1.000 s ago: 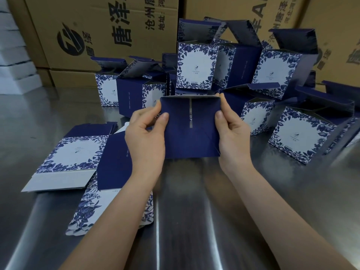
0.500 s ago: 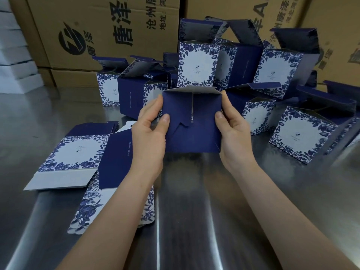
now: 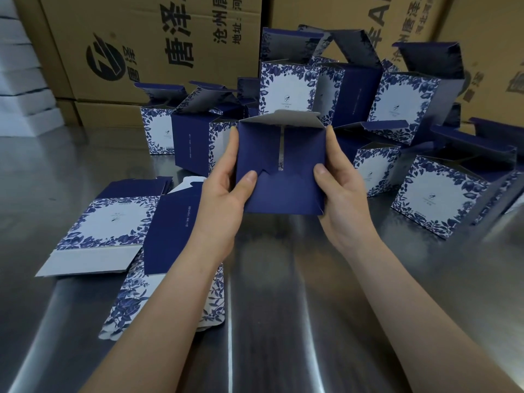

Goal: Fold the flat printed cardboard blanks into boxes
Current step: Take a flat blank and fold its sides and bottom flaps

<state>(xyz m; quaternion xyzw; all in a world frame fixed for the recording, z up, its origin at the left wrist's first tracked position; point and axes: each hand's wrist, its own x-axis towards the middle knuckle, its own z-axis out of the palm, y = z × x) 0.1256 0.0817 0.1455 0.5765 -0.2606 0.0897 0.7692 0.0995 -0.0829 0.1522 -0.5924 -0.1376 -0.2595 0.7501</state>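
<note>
left hand (image 3: 221, 194), right hand (image 3: 344, 194): fingers (image 3: 251, 178) pinching box (image 3: 283, 194) sides | bottom flaps (image 3: 263, 148) now tucking inward, interlocking | base is nearly locking

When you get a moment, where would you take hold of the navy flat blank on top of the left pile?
Pinch the navy blank at its near left corner, coming in from the left. It lies flat on the pile, and that corner appears to stand slightly proud of the sheets beneath, letting fingers slip under.

held box (image 3: 280, 177) between flat blanks (image 3: 113, 228) left, folded boxes (image 3: 436, 194) right, cartons (image 3: 158, 46) behind.
</note>
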